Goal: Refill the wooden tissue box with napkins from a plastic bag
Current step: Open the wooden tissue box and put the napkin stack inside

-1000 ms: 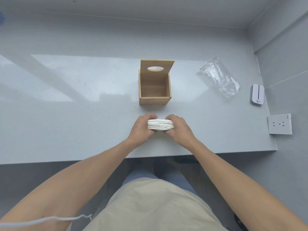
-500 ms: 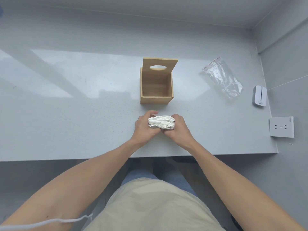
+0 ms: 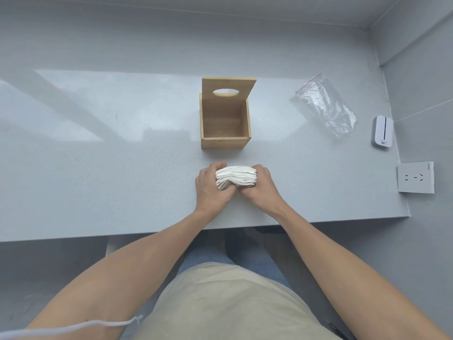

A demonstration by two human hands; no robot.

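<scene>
Left hand point(image 3: 211, 186), right hand point(image 3: 260, 186) squeeze soft white napkin stack point(image 3: 235, 177)

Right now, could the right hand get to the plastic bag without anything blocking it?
Probably yes, once freed. The right hand and the left hand together grip the napkin stack. The plastic bag lies flat, further back and to the right, with only bare counter between; the wooden box stands off to the side.

- Counter point(image 3: 98, 168): pale grey, finely speckled.
- Wooden tissue box point(image 3: 225, 142): light tan wood.
- Napkins point(image 3: 236, 176): white.
- Plastic bag point(image 3: 326, 106): clear, with a thin red strip at its far end.
- Wall socket point(image 3: 415, 177), near the counter's right edge: white.
</scene>
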